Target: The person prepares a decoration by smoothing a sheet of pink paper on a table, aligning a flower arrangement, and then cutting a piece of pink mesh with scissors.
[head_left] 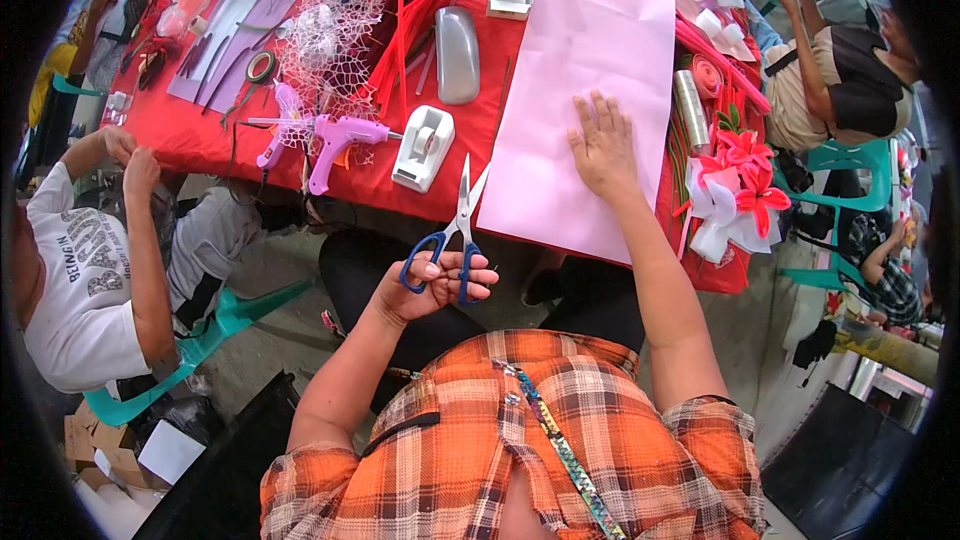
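My left hand [409,289] holds a pair of scissors [463,204] by their dark blue handles, just off the table's front edge. The blades point up and away from me, slightly apart. One blade tip is close to the left edge of a pale pink sheet [577,22], apparently wrapping paper. My right hand [604,141] lies palm down on that sheet, fingers a little spread, grasping nothing. The sheet lies lengthwise away from me, its near edge reaching the table's front edge. A white tape dispenser [424,148] stands left of the sheet, with a grey case [457,56] beyond it.
Pink glue guns [345,139] and white netting [330,37] lie left on the red tablecloth [187,142]. Red artificial flowers [754,165] and a clear roll [691,112] flank the sheet's right. Seated people [90,270] are on both sides; a green chair [202,345] stands left.
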Demonstrator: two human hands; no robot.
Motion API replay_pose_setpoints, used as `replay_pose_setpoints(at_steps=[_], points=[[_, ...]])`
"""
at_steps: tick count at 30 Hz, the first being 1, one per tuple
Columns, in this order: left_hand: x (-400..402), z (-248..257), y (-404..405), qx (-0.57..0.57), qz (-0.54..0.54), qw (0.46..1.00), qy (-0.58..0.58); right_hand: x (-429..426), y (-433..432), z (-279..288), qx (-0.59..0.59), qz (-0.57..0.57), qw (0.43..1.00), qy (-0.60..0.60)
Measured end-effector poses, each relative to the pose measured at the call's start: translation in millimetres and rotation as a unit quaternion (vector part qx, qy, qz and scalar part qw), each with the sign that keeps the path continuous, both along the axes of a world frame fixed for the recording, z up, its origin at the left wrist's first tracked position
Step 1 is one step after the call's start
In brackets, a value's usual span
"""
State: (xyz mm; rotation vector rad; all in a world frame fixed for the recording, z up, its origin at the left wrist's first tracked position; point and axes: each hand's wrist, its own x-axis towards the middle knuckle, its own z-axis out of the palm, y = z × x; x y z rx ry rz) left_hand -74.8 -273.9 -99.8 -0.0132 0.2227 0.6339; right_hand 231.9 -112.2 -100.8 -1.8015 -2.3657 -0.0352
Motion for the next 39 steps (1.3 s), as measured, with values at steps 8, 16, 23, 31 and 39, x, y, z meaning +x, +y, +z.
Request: replay_pose_setpoints(at_steps=[8,16,23,31,39], points=[[9,9,-2,0.064,-0.002,0.997,0.037,0,-1,-1,-0.002,-0.005,1.0,0.004],[16,3,18,0.019,-0.012,1.0,-0.008,0,-1,0,0.002,0.001,1.0,0.015],[26,-1,52,0.022,0.002,1.0,-0.013,2,0,-3,0.014,0.003,1.0,0.014],[46,9,71,-0.02,0.035,0.997,-0.067,-1,-2,3,0.013,0.003,1.0,0.028],[49,11,77,-0.01,0.037,0.998,-0.049,-1,-3,5,0.021,0.006,1.0,0.02]])
